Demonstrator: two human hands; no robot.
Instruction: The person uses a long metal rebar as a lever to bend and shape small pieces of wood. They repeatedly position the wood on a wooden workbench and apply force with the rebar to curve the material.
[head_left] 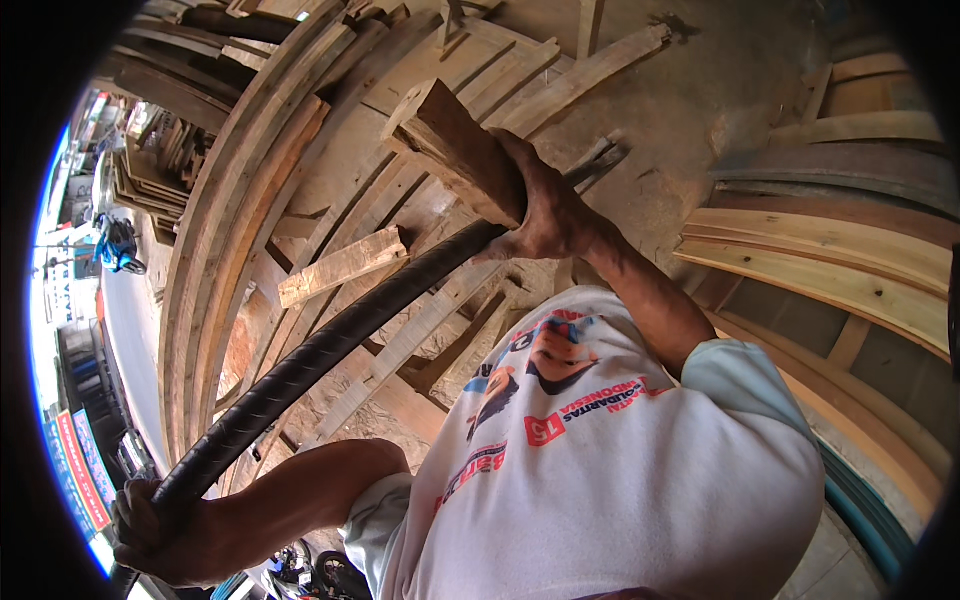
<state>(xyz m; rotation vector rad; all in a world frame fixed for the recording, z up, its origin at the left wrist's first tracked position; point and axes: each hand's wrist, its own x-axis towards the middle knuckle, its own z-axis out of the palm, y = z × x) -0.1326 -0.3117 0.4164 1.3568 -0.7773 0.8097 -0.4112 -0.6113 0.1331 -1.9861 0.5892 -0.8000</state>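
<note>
A long black pole with a spiral ribbed surface (pixel 330 345) slants across the view from lower left to upper middle. My left hand (pixel 165 535) is closed around its lower left end. Higher up, my right hand (pixel 550 205) is closed on a short, thick wooden block (pixel 455 150) with a rough cut end. The thumb side of that hand lies against the pole, where the block and hand hide part of it. Whether the right hand also grips the pole, I cannot tell.
Long planks (pixel 235 190) stand stacked at the left, beside a road with a blue motorbike (pixel 118 245). A loose wood piece (pixel 345 265) lies beneath the pole among timber frames. More boards (pixel 820 250) are piled at the right. Sawdust covers the floor (pixel 700 90).
</note>
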